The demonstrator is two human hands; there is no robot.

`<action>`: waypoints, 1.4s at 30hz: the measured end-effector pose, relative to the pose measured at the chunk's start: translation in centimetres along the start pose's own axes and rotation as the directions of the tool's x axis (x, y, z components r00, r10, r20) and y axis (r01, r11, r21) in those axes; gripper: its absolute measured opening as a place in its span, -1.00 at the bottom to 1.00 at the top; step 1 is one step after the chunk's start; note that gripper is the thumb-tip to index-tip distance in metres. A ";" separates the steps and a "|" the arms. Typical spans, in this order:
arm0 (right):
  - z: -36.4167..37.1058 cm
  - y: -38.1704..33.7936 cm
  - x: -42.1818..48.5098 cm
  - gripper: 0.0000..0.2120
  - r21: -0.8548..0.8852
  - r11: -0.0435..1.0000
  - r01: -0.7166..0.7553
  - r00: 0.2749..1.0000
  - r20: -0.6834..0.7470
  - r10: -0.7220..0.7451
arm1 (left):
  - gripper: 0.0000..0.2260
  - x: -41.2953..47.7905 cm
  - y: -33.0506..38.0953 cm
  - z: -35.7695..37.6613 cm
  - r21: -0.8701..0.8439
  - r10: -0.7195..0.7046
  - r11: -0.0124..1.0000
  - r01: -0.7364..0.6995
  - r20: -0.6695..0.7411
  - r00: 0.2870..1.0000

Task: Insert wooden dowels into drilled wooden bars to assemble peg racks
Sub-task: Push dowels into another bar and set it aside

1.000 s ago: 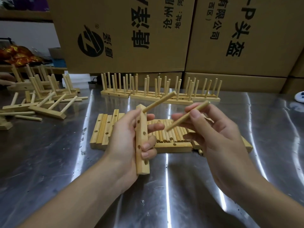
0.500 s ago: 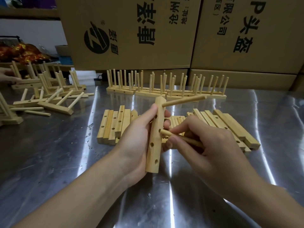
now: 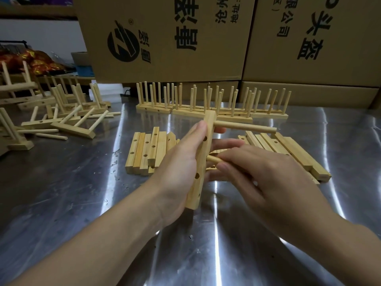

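1. While the left hand (image 3: 179, 162) grips a pale drilled wooden bar (image 3: 203, 159) on end above the shiny steel table (image 3: 61, 203), its thumb lies along the bar's near face and its fingers curl round the far side.
2. One round wooden dowel (image 3: 245, 127) sits in the bar's top hole and juts out to the right.
3. The right hand (image 3: 268, 174) pinches a second, shorter-looking wooden dowel (image 3: 214, 159) between thumb and fingers, its tip at a hole midway down the bar; how deep it sits cannot be told.
4. Three other holes in the bar show bare.
5. Behind the hands, a stack of loose drilled bars (image 3: 144, 153) lies flat to the left and another pile of bars (image 3: 288, 153) to the right.
6. Farther back, a row of finished peg racks (image 3: 206, 104) stands upright before brown printed cardboard boxes (image 3: 165, 38).
7. More peg racks (image 3: 68, 112) lie tumbled at the far left.
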State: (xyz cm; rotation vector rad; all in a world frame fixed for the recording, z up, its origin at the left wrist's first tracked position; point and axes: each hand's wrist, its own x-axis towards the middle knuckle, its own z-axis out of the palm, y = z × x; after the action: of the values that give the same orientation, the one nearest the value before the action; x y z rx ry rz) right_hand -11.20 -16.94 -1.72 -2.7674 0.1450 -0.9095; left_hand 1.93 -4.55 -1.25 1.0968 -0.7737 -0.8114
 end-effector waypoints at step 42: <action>-0.4 -0.5 0.5 -0.60 0.602 0.752 -0.267 0.958 0.252 0.138 | -0.61 -0.6 -1.1 1.1 0.339 0.187 0.929 -0.144 -0.095 0.978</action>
State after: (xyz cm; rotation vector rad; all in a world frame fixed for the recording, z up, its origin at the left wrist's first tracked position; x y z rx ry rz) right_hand -11.03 -16.61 -1.00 -2.1299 0.0835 -0.4975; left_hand 0.47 -4.82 -2.11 1.3476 -0.9033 -0.4717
